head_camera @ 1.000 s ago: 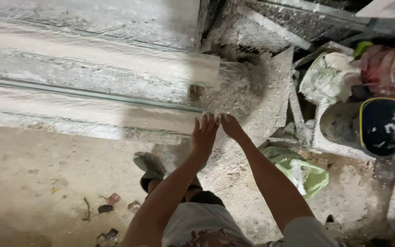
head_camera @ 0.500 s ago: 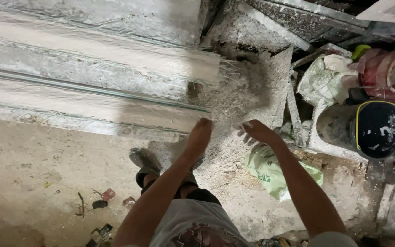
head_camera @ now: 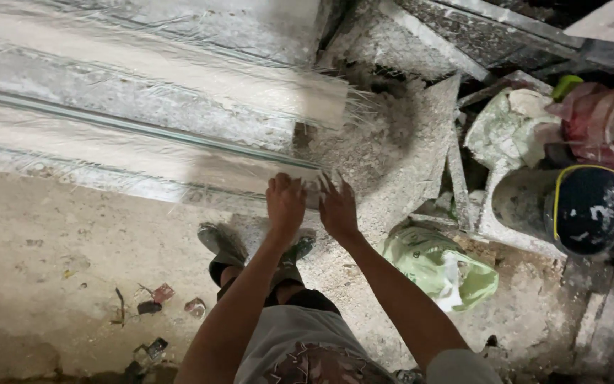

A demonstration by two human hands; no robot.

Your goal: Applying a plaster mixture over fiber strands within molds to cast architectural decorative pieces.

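Dusty concrete floor (head_camera: 51,256) spreads across the lower left of your view, littered with small scraps, and it gives way on the right to a heap of grey rubble and powder (head_camera: 392,142). Largest of all are the long slabs wrapped in clear plastic film (head_camera: 143,92), lying stacked side by side and running from the left edge toward the middle. The nearest one, the front slab (head_camera: 129,153), ends right where your hands are.

To the right, a big dark bucket with a yellow rim (head_camera: 588,210) lies on its side among broken pieces, with a pale sack (head_camera: 509,128) above it and a green plastic bag (head_camera: 438,267) crumpled on the ground just beside your right arm.

Your left hand (head_camera: 286,203) rests on the end of the front slab, fingers curled over its edge rather than spread, so it looks to be gripping. Your right hand (head_camera: 337,206) sits just beside it, touching the same end, fingers straighter and slightly fanned, pressing more than holding. Whether either thumb is hooked under the edge, I cannot tell.

To handle that end well, I would judge you need both hands set apart instead of together, palms flat against firm slab and not loose film, which may slip. Keep your shoe (head_camera: 222,245), planted just below the edge, out from under it.
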